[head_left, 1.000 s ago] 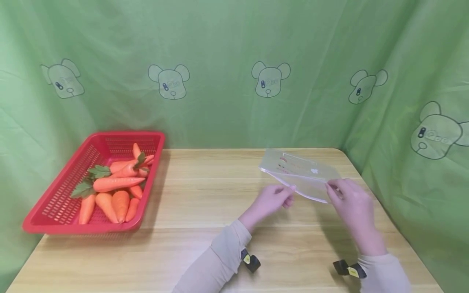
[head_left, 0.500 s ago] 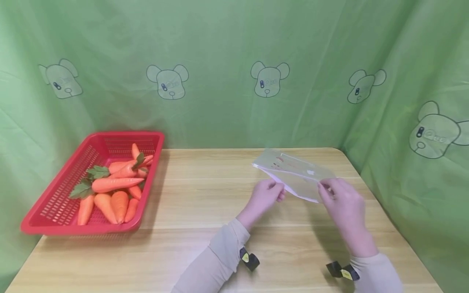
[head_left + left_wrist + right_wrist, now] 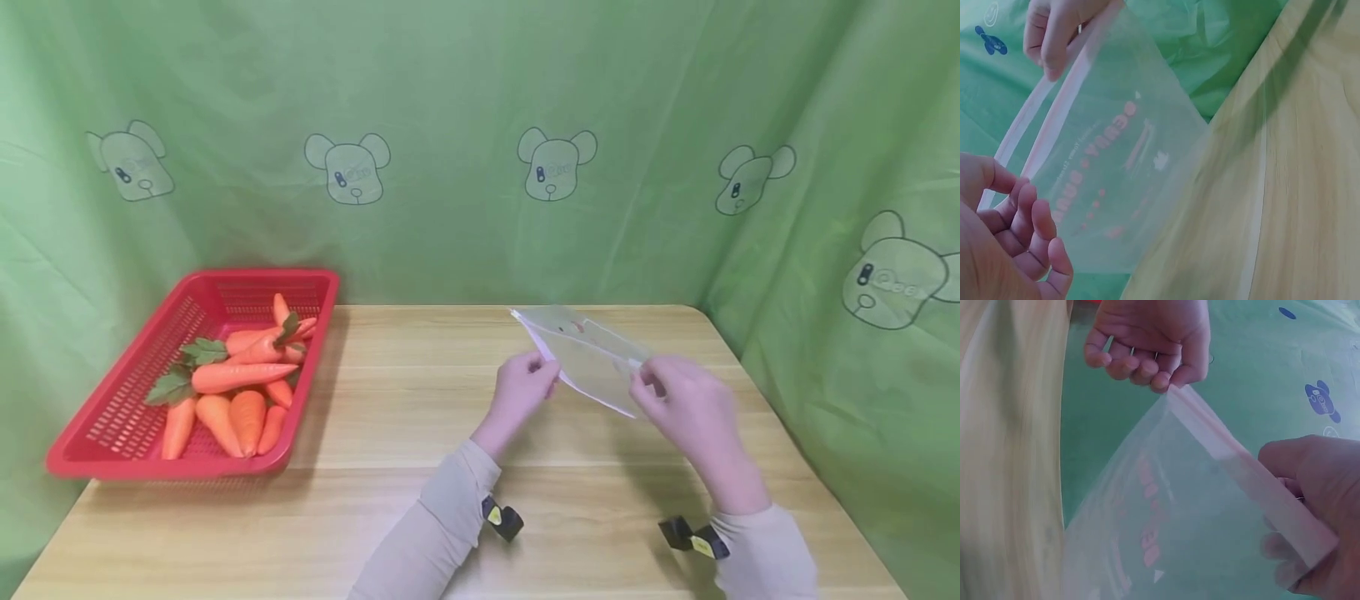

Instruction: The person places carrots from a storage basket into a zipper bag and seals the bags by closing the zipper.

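A translucent zip bag (image 3: 581, 367) with red print is held up at a slant above the right half of the table. My left hand (image 3: 522, 385) pinches its pale rim near one end between thumb and fingertips. At the other end of the rim, my right hand (image 3: 690, 408) grips the bag with thumb and fingers. In the left wrist view, the bag's mouth shows two pinkish strips standing apart between the hands, with the printed panel (image 3: 1110, 169) hanging below. The right wrist view shows several right fingers behind the see-through film.
To the left stands a red perforated basket (image 3: 326, 333) with several orange carrots (image 3: 243, 377), some with green leaves. The wooden table (image 3: 420, 350) is bordered by green curtain (image 3: 450, 233) at the back and sides. Black straps with small devices sit on both sleeves.
Both hands have moved left with the bag. The bag has tilted more, its far left corner lifting, and the left hand's hold now sits closer to the bag's rim end.
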`<state>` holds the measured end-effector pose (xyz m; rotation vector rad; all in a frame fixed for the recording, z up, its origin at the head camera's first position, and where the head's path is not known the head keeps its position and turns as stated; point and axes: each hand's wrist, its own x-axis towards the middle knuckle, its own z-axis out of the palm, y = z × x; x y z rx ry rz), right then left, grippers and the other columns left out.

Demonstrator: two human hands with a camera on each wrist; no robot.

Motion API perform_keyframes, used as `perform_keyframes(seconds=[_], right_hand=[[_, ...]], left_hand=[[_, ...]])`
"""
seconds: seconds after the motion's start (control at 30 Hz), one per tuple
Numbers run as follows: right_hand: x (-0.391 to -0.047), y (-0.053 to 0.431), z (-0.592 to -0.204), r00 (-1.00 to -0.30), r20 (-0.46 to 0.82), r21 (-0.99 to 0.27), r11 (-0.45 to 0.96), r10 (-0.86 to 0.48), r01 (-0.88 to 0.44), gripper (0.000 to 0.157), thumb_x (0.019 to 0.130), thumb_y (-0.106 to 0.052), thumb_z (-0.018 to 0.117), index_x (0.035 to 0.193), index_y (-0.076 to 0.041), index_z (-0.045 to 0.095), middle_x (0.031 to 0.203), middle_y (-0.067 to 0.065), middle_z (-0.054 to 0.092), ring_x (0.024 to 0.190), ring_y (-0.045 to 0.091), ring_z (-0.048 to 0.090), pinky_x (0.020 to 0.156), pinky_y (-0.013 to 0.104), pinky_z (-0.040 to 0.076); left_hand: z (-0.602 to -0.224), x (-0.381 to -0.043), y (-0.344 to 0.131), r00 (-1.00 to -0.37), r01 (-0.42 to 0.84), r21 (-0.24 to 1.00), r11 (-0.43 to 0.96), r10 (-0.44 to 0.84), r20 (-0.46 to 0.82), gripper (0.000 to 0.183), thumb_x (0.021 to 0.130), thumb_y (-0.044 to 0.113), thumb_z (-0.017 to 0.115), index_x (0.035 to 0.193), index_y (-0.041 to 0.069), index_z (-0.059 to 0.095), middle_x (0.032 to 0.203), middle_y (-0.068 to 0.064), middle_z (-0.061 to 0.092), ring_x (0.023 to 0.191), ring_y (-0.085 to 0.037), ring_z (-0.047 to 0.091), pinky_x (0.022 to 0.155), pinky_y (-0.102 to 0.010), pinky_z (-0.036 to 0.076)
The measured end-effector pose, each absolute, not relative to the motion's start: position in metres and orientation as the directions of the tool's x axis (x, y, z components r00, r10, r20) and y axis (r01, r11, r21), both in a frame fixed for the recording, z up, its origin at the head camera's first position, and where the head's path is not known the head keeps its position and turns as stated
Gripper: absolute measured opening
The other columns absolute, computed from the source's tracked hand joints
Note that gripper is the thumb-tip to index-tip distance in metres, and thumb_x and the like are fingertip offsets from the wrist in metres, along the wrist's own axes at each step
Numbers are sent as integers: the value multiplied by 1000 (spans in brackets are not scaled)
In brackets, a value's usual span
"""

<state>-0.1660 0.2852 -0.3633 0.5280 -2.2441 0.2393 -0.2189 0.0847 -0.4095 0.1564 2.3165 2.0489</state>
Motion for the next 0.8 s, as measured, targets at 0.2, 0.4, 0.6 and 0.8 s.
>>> perform_keyframes(seconds=[0.2, 0.4, 0.6, 0.8], right_hand=[[-171, 276, -365, -597, 736, -4, 881, -318, -473, 10, 78, -10, 60, 68, -9, 58, 57, 1, 53, 51, 8, 41, 42, 22, 32], [-175, 273, -368, -521, 821, -40, 887, -233, -460, 7, 76, -7, 59, 70, -4, 60, 59, 7, 58, 49, 16, 49, 42, 29, 37], [-176, 271, -368, -430, 893, -93, 883, -130, -461, 12, 79, -9, 58, 70, -2, 61, 57, 10, 55, 47, 22, 47, 42, 30, 35], [-173, 273, -363, -376, 924, -98, 900, -77, -424, 15, 80, -9, 56, 70, 1, 60, 54, 11, 50, 45, 19, 41, 40, 25, 28]], left_hand=[[-411, -222, 80, -993, 109, 958, 264, 74, 93, 23, 87, 17, 58, 65, 15, 53, 57, 7, 46, 52, -7, 40, 47, -19, 33], [-410, -223, 75, -982, 166, 922, 350, 139, 124, 30, 86, 16, 58, 60, 18, 43, 54, 8, 39, 50, -6, 35, 47, -18, 29], [-411, -225, 70, -975, 155, 900, 408, 208, 74, 32, 87, 19, 61, 61, 19, 43, 56, 8, 41, 52, -7, 36, 48, -18, 30], [-412, -231, 62, -979, 148, 884, 444, 190, 69, 31, 83, 18, 65, 60, 18, 44, 56, 8, 44, 53, -7, 40, 49, -19, 32]])
